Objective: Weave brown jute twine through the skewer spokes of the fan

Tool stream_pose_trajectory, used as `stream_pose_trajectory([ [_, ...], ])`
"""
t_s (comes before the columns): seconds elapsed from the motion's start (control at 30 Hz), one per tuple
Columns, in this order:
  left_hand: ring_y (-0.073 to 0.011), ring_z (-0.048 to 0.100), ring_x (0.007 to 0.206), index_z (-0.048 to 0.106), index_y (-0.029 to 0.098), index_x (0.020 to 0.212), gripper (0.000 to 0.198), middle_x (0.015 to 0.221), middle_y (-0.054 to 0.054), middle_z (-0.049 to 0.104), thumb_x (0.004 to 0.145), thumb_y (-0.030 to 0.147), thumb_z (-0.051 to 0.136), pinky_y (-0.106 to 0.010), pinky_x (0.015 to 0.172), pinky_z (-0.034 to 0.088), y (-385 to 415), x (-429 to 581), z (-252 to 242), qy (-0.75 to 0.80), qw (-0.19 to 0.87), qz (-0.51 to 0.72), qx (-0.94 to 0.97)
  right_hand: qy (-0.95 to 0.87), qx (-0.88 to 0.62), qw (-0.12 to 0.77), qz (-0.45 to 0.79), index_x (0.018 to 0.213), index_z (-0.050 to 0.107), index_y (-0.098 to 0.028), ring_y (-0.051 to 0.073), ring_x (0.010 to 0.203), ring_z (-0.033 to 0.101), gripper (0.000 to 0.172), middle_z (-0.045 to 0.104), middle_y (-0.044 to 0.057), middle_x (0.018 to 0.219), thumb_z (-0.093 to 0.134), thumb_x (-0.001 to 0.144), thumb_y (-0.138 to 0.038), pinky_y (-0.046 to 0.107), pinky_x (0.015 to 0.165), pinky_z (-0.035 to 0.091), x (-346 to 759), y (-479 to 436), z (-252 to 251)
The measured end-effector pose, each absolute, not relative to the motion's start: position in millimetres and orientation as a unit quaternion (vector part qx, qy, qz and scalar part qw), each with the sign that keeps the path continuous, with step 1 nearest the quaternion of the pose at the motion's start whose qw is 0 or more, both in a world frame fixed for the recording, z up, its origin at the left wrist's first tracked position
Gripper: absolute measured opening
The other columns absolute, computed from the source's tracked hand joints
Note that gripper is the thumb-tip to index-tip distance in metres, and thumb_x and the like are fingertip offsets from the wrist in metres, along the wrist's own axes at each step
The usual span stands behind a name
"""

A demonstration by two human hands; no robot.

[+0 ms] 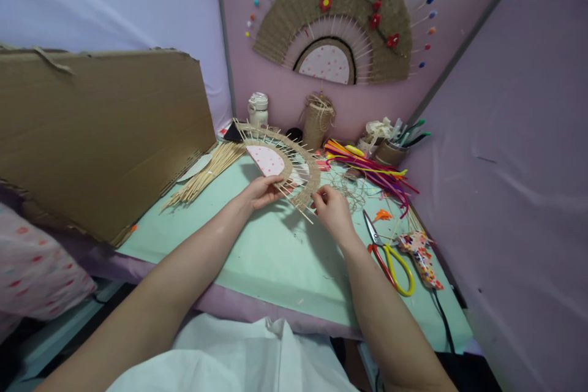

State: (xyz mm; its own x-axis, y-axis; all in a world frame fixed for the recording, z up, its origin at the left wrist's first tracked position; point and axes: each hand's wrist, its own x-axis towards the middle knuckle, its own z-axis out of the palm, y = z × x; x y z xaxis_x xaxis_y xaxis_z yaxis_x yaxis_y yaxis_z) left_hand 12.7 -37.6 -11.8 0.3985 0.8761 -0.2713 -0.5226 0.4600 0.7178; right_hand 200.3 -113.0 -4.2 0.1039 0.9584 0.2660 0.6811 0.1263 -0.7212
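Observation:
A half-round fan (313,179) of thin sticks, with a twine band woven around them, is held tilted above the table. At its centre sits a white half-circle (266,160) with pink dots, edged in twine. My left hand (264,192) grips the fan by this inner part, thumb on top and fingers partly hidden beneath. Close to the lower right end of the woven band, my right hand (334,209) is closed in a pinch. What lies between its fingertips is too small to make out. Loose twine (351,190) lies tangled just beyond that hand.
Scissors (386,257) and a patterned glue gun (420,254) with a cord lie at right. Behind are colourful pipe cleaners (367,168), a twine roll (318,122) and a white bottle (258,110). A stick bundle (206,174) and cardboard (101,135) stand left. A large fan (285,18) hangs behind.

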Motion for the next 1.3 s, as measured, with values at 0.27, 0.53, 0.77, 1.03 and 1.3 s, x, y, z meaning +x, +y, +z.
stream_pose_trajectory([
  [0.27,-0.0190,0.069,0.073,0.058,0.005,0.100,0.022,0.079,-0.014,0.069,0.081,0.006,0.046,-0.028,0.069,0.056,-52,25,-10,0.329,0.831,0.379,0.239,-0.589,-0.618,0.426,0.299,0.070,0.050,-0.020,0.013,0.038,0.049,0.021,0.057,-0.003,0.045,0.050,0.076,-0.040,0.022,0.043,0.035,202,-112,0],
  [0.53,-0.0166,0.067,0.063,0.060,0.006,0.090,0.024,0.073,-0.015,0.068,0.085,0.029,0.053,-0.021,0.057,0.054,-70,35,-10,0.337,0.891,0.146,0.268,-0.613,-0.623,0.406,0.265,0.068,0.052,-0.020,0.012,0.040,0.051,0.023,0.058,-0.002,0.046,0.050,0.076,-0.041,0.022,0.046,0.036,209,-109,-4],
  [0.77,-0.0123,0.064,0.057,0.059,0.011,0.088,0.010,0.070,-0.008,0.067,0.083,0.019,0.056,-0.019,0.052,0.052,-69,32,-14,0.318,0.889,0.174,0.279,-0.615,-0.625,0.395,0.273,0.069,0.052,-0.020,0.012,0.039,0.051,0.022,0.058,-0.002,0.046,0.049,0.076,-0.040,0.022,0.046,0.037,209,-110,-1],
  [1.03,-0.0183,0.068,0.083,0.059,0.011,0.095,0.015,0.087,-0.012,0.069,0.080,0.014,0.059,-0.027,0.076,0.054,-72,35,-16,0.269,0.892,0.209,0.298,-0.619,-0.629,0.386,0.269,0.071,0.053,-0.019,0.012,0.039,0.052,0.021,0.060,-0.001,0.050,0.049,0.077,-0.039,0.023,0.047,0.037,212,-111,-1],
  [1.3,-0.0191,0.065,0.094,0.059,0.011,0.106,0.029,0.099,-0.013,0.067,0.078,0.004,0.056,-0.028,0.081,0.053,-69,37,-21,0.245,0.890,0.276,0.267,-0.655,-0.643,0.384,0.098,0.067,0.056,-0.019,0.014,0.060,0.053,0.022,0.062,0.002,0.066,0.051,0.077,-0.038,0.026,0.060,0.036,225,-119,16],
])
